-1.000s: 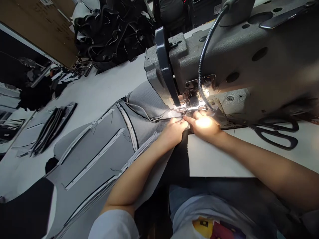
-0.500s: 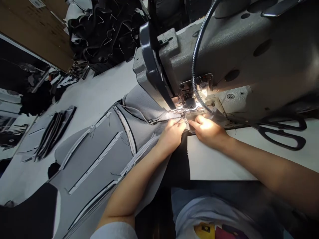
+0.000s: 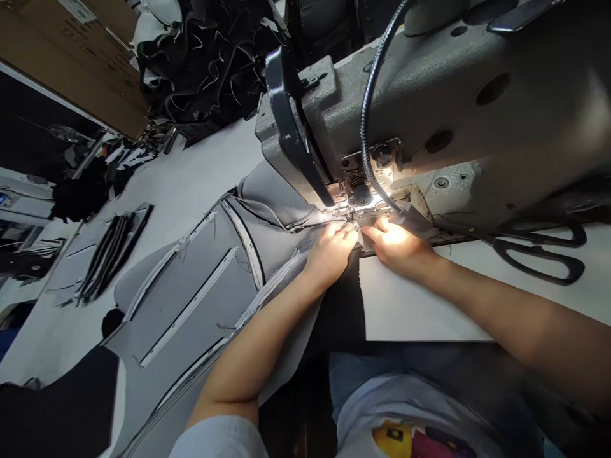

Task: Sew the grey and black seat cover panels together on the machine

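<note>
Grey fabric (image 3: pixel 191 299) with white strips and dark piping spreads across the left of the table and runs up to the sewing machine (image 3: pixel 429 95). My left hand (image 3: pixel 334 251) pinches the fabric's edge just in front of the lit presser foot (image 3: pixel 351 215). Close by on the right, my right hand (image 3: pixel 396 245) has its thumb and index finger together at the same edge; what lies between them is too small to make out. The needle is hidden in the glare and metal parts.
Black-handled scissors (image 3: pixel 539 248) lie right of my right hand. Dark fabric pieces (image 3: pixel 114 254) are stacked at the left on the white table (image 3: pixel 200 165). A black fabric heap (image 3: pixel 205 70) and a cardboard box (image 3: pixel 71 57) stand behind. A flexible lamp neck (image 3: pixel 370 108) hangs before the machine.
The fabric and background sit slightly further right in the view, while the machine sits slightly left. My left hand has moved slightly right; my right hand stays nearly in place.
</note>
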